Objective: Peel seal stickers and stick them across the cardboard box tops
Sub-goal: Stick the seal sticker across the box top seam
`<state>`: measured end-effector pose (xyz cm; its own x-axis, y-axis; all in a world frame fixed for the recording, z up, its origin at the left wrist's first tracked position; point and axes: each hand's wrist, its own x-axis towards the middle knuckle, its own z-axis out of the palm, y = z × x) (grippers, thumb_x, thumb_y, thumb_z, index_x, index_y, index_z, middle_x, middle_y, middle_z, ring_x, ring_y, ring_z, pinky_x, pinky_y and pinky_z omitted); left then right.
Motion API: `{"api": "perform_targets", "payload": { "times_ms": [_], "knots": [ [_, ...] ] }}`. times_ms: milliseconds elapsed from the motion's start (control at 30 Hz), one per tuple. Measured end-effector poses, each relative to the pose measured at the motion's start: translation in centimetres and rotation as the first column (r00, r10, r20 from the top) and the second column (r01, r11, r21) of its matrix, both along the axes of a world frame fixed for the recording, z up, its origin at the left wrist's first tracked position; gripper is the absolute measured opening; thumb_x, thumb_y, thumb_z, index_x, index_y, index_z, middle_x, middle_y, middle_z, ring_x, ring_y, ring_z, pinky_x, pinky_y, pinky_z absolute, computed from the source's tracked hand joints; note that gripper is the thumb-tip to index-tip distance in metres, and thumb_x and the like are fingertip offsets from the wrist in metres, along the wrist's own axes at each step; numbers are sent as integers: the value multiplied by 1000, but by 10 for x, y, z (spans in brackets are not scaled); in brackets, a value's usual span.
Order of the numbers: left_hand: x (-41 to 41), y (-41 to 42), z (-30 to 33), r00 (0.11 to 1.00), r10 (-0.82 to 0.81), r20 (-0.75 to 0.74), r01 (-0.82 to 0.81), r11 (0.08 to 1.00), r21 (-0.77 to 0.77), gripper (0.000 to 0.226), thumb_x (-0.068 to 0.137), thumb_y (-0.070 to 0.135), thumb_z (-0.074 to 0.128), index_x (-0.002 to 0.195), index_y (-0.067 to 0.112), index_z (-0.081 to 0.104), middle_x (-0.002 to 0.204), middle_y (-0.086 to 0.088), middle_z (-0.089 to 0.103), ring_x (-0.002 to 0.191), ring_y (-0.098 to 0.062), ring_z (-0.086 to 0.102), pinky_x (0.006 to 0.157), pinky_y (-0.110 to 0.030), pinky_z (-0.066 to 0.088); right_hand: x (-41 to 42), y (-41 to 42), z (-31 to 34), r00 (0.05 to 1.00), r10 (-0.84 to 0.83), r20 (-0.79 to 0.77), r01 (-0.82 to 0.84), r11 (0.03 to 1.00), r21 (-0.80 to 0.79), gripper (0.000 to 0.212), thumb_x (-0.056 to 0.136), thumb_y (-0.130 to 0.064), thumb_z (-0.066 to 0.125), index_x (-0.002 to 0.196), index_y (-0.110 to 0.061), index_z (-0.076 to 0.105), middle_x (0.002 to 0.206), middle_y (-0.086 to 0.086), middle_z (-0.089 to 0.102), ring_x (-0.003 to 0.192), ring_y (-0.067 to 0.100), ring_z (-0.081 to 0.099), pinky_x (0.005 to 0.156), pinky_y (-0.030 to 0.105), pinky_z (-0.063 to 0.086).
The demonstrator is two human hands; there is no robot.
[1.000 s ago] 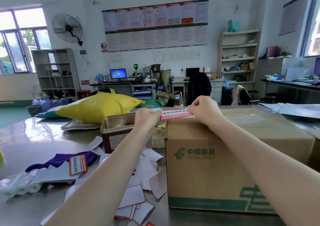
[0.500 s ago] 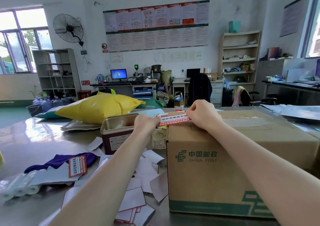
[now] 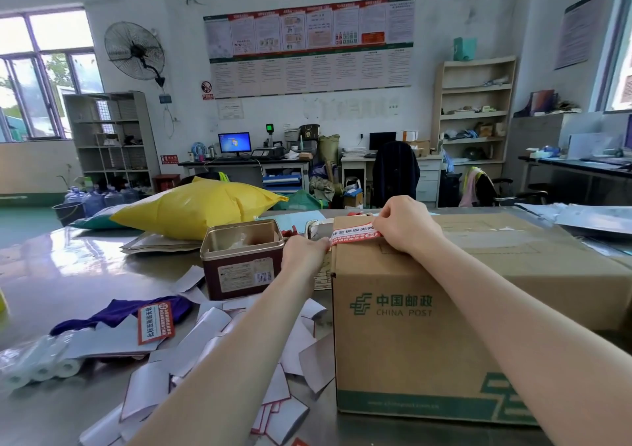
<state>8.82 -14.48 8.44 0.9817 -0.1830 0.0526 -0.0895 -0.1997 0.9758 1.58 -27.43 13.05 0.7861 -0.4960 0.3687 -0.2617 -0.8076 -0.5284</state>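
Note:
A brown cardboard box (image 3: 427, 336) printed CHINA POST stands on the steel table, right of centre. A red-and-white seal sticker (image 3: 354, 234) lies across the box's top left edge. My left hand (image 3: 302, 252) pinches the sticker's left end just off the box's corner. My right hand (image 3: 405, 226) holds the sticker's right end against the box top, fingers curled over it. Another seal sticker (image 3: 155, 322) on its grey backing sheet lies on the table at left.
An open metal tin (image 3: 242, 257) stands just left of the box. Several peeled backing papers (image 3: 205, 353) litter the table in front. A purple cloth (image 3: 136, 310), plastic-wrapped white rolls (image 3: 41, 367) and a yellow bag (image 3: 201, 206) lie left; silver sheets (image 3: 595, 218) far right.
Both hands have lowered the sticker from above the box's corner down onto its top left edge. The view has shifted slightly.

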Motion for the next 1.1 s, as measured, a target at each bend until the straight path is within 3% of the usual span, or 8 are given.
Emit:
{"api": "perform_targets", "payload": {
  "times_ms": [100,200,267,333,433,600,900,1100],
  "knots": [
    [-3,-6,-3,996,-63,-68,60,997,-42,36,94,27,49,99,-6,64,76,-10,57,69,-20,51,58,-27,39,2,-1,-1,1000,-8,0,8,1000,-1,18,88,-19,51,84,-6,64,90,8,66,78,25,60,71,40,53],
    [-3,-3,-11,973,-124,-195,123,992,-18,54,88,38,50,129,2,48,125,-19,57,118,-34,52,98,-42,42,2,-2,-1,1000,-21,-15,21,1000,-1,18,89,-19,50,88,-6,63,92,8,64,80,25,59,67,37,50],
    [1,1,-15,988,-77,-134,96,985,141,56,85,38,50,129,5,42,135,-21,47,118,-34,49,100,-46,41,1,-1,-2,999,-27,-20,27,1000,1,18,89,-18,50,90,-6,63,92,8,64,80,27,59,64,34,46],
    [-4,9,-9,990,-43,136,19,984,175,37,95,26,40,128,10,41,137,-11,37,113,-27,47,97,-38,41,2,-2,-3,999,-29,-13,29,1000,4,18,88,-17,51,89,-5,63,90,9,65,79,27,60,61,32,44],
    [-20,20,12,832,-291,473,197,951,239,46,101,32,27,142,13,33,148,1,32,135,-13,29,105,-21,20,1,-1,-4,999,-37,-9,37,999,10,16,87,-16,51,84,-5,62,85,9,63,77,26,59,58,30,41],
    [-30,30,25,751,-589,299,373,751,544,62,93,60,16,146,29,27,153,8,27,139,-10,25,113,-25,15,1,-1,-4,999,-36,-5,36,999,8,14,85,-13,51,80,-6,61,80,8,59,76,26,58,57,30,43],
    [-50,26,44,711,-675,198,317,559,766,58,93,59,13,145,36,24,155,10,19,144,-17,12,116,-36,7,-5,-10,-4,980,-141,138,116,979,170,29,87,1,42,59,-9,41,59,4,41,51,16,37,42,25,27],
    [-57,6,54,664,-734,144,267,412,871,63,91,63,10,143,33,30,154,6,26,140,-21,23,113,-42,16,-9,-12,-2,935,-180,306,41,911,410,21,83,0,41,66,-4,53,65,13,54,57,24,49,49,27,41]
  ]
}}
